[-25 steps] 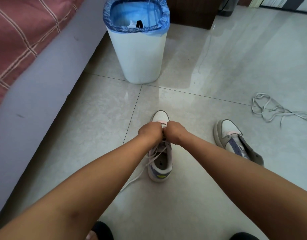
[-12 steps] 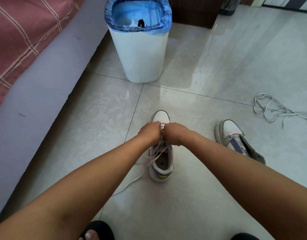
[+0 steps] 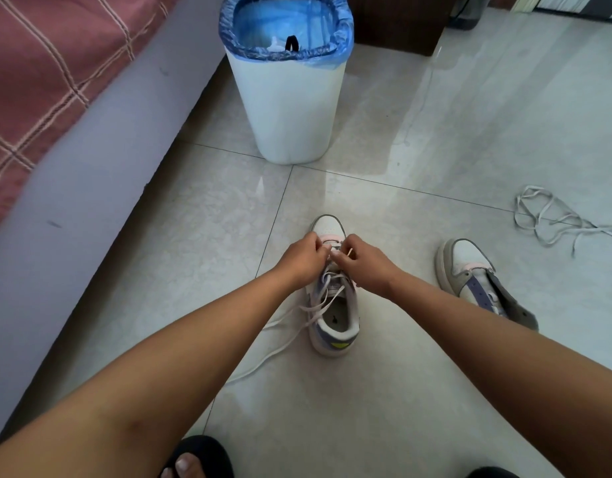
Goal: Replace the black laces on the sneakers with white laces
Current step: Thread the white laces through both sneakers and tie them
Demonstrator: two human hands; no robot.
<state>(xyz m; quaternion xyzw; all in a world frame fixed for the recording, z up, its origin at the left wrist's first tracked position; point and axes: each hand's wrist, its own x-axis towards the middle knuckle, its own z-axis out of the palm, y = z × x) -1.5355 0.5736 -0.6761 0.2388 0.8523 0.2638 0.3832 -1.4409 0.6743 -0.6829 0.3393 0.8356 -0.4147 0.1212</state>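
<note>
A white sneaker (image 3: 335, 326) with purple and grey panels stands on the floor tiles, toe pointing away from me. A white lace (image 3: 280, 343) is threaded through its front eyelets and trails off to the left over the floor. My left hand (image 3: 302, 258) and my right hand (image 3: 361, 262) meet over the front eyelets, fingers curled, each pinching the lace. A lace tip shows just above my right hand. The second sneaker (image 3: 477, 281) lies to the right with no lace in it. Another white lace (image 3: 553, 219) lies in a loose heap at the far right.
A white bin (image 3: 287, 108) with a blue liner stands straight ahead, something black inside it. A grey bed edge (image 3: 83, 188) with a pink checked cover runs along the left. My slippered foot (image 3: 194, 460) is at the bottom edge.
My hands have drawn slightly apart over the eyelets, and a lace tip now shows by my right hand. The lace's loose end has shifted on the floor.
</note>
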